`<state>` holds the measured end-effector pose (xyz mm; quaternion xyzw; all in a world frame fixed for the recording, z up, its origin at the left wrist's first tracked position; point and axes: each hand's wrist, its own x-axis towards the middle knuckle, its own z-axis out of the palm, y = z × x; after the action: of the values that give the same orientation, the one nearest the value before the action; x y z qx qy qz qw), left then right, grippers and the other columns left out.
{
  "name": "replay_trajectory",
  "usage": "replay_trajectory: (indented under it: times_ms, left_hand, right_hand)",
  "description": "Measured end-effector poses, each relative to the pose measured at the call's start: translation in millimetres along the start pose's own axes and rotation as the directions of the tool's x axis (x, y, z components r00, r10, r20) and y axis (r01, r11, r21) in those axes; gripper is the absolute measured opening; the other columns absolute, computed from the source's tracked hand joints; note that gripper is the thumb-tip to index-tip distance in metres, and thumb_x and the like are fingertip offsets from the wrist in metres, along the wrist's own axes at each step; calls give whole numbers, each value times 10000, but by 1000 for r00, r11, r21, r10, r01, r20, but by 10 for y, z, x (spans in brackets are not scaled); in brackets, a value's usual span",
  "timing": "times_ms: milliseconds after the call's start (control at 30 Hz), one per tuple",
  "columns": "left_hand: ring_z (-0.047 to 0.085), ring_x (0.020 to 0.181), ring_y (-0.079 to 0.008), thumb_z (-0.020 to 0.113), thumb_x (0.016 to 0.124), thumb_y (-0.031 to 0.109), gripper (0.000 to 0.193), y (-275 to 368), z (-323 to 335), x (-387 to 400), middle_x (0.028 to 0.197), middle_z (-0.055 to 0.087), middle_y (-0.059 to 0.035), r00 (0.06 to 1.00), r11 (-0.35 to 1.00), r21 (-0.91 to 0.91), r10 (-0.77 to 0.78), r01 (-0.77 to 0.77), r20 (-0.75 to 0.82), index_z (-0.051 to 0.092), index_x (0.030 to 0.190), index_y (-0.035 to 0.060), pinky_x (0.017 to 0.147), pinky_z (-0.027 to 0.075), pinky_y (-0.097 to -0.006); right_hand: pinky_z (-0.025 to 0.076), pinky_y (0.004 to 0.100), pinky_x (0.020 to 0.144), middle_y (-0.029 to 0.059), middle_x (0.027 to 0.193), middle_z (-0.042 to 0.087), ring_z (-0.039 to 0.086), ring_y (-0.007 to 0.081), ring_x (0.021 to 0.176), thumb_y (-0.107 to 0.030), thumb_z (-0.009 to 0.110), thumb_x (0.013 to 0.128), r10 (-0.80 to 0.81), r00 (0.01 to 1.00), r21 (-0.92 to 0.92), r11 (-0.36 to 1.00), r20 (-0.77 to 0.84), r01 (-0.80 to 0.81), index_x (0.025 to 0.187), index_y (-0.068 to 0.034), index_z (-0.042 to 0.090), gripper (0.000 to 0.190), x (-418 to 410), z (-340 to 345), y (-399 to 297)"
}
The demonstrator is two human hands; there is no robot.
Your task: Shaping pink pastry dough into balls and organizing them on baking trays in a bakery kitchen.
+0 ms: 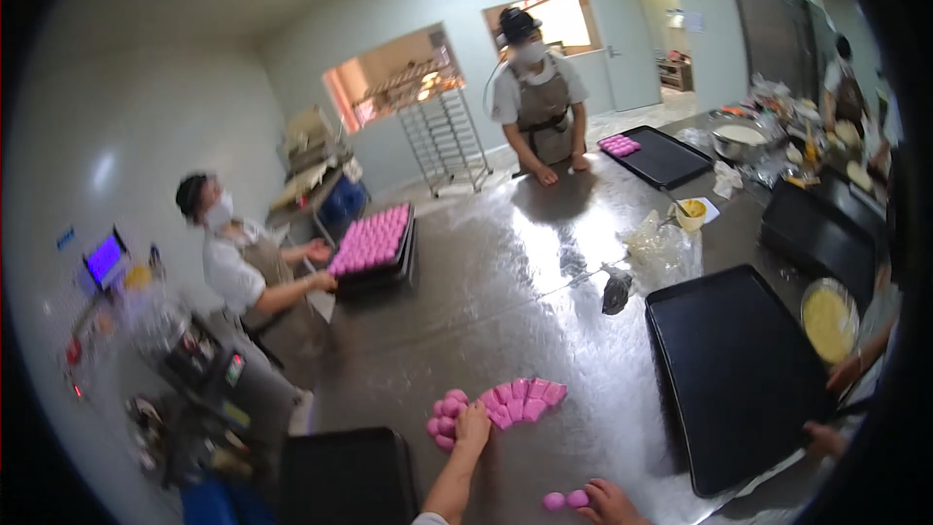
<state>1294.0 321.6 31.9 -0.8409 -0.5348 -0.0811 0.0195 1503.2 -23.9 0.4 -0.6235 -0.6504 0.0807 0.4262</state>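
Observation:
My left hand reaches across the steel table and touches the pink dough. On its left is a cluster of round pink dough balls; on its right, a curved double row of cut pink dough pieces. Its fingertips are hidden against the dough, so any hold is unclear. At the lower edge, my right hand lies low over the table, its fingers at a pink dough ball. Beside that one sits a second dough ball. Whatever is under the right palm is out of sight.
A black baking tray is at the lower left; a larger black tray lies right, with another person's hands near its edge. At the left, a co-worker holds a tray of pink dough balls. Another person stands across the steel table.

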Motion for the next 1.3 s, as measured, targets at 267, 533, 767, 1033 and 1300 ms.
replay_trajectory:
  times_ms: [267,533,767,1033,1300]
  left_hand:
    - [657,1014,-203,650,862,247,418,89,-1265,-1112,1091,706,-120,973,813,-566,-5,139,232,620,1239,69,949,499,-387]
    - [600,919,-270,555,942,61,150,636,-1054,-2980,1005,646,-105,934,-334,-887,271,318,232,592,1086,51,805,477,-352]
    - [542,1144,-197,573,988,154,303,1618,-1124,-3441,1231,584,-77,932,-134,-943,246,306,267,534,1275,65,947,467,-311]
    - [577,755,-130,649,956,222,257,1405,-1530,-3221,836,597,-13,769,-64,-815,379,576,514,578,1148,66,651,484,-295]
    - [540,898,-142,610,952,212,302,-17,-1752,-2379,979,535,-26,730,-171,-768,487,618,479,491,1188,64,765,424,-313]
  right_hand:
    - [488,397,945,159,1166,604,617,297,1045,-333,715,882,429,903,359,847,-29,-391,1218,-33,581,469,-251,-3,183]
    - [493,376,891,83,1022,654,626,226,962,-284,702,884,190,915,789,463,356,-404,1119,-85,664,310,-52,-524,-883]
    - [501,325,875,78,1088,652,614,171,981,-291,784,842,157,855,691,526,494,-496,1222,-5,592,513,-594,-377,-642]
    - [536,335,768,129,1089,696,649,196,921,-238,625,962,542,670,726,149,508,-672,1232,11,613,367,-861,-966,-214]
    - [515,318,590,119,1084,702,656,173,840,-407,594,964,564,620,674,145,545,-724,1225,-36,628,454,-889,-1657,206]
